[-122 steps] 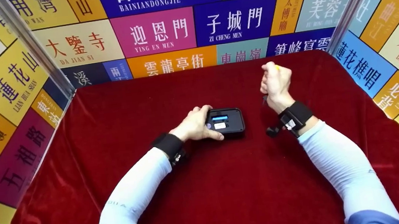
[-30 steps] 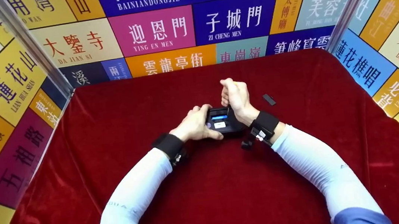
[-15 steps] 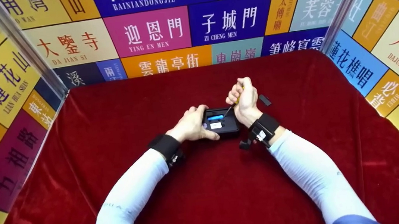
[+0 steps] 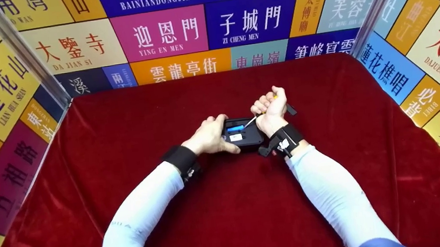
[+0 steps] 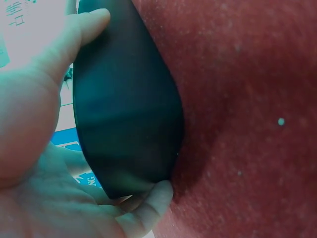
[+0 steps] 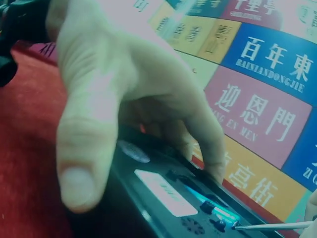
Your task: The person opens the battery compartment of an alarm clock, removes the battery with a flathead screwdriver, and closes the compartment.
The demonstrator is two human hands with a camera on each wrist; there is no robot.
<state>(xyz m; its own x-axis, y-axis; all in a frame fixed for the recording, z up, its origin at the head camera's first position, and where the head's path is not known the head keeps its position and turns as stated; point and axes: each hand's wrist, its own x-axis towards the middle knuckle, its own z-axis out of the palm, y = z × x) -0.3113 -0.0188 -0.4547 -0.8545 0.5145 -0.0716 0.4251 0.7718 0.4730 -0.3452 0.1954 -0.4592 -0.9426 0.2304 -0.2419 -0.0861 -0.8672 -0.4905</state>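
Observation:
A black box-shaped device (image 4: pixel 251 137) lies on the red cloth with its back up, showing a white label (image 4: pixel 236 137) and a blue battery (image 4: pixel 235 128) in an uncovered slot. My left hand (image 4: pixel 210 136) grips its left end, thumb on the near side and fingers on the far side. My right hand (image 4: pixel 271 109) holds a screwdriver (image 6: pixel 270 226), yellow handle in the curled fingers. In the right wrist view its metal tip is at the battery's end; whether it touches, I cannot tell. The left wrist view shows the device's smooth dark side (image 5: pixel 129 109) between thumb and fingers.
A small black battery cover (image 4: pixel 292 110) lies on the cloth just behind my right hand, partly hidden by it. Red velvet cloth (image 4: pixel 222 214) covers the table. Panels with printed signs (image 4: pixel 160 33) stand at the back and both sides.
My right hand has come from the right to the device, and the screwdriver now leans lower toward the battery. The cover came into view on the cloth. The left hand keeps its grip.

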